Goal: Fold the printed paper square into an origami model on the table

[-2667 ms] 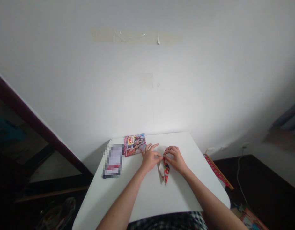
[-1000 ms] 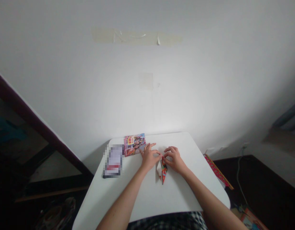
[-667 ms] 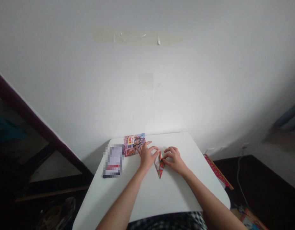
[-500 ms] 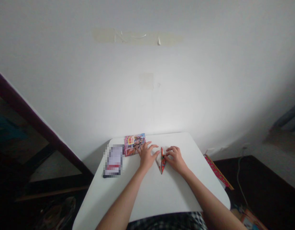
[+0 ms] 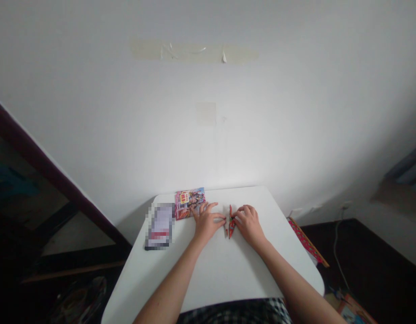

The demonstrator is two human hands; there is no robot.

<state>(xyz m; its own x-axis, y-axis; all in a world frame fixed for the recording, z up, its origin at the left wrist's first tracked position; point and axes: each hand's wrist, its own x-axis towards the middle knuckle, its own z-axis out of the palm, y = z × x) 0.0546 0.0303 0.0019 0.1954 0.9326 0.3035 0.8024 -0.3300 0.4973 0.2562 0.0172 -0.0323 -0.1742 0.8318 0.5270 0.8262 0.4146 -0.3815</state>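
A small piece of folded paper [image 5: 231,228], red and patterned on the right and pale on the left, stands between my hands near the table's far side. Its two narrow flaps rise with a gap between them. My left hand [image 5: 205,221] has thumb and index finger closed at the pale flap, while its other fingers reach over the corner of a colourful printed leaflet [image 5: 189,202]. On the opposite side, my right hand [image 5: 249,223] pinches the red flap with curled fingers. The fingertips partly cover the paper.
A phone-like object [image 5: 159,227], blurred by pixels, lies left on the white table [image 5: 214,279]. Behind the table rises a white wall [image 5: 275,112]. A dark-framed panel [image 5: 59,166] leans at the left, and a cable [image 5: 336,247] hangs at the right.
The folded paper was a flatter diamond; its pale left side has come up and narrowed, leaving two flaps apart. My left thumb and index finger have closed at that side.
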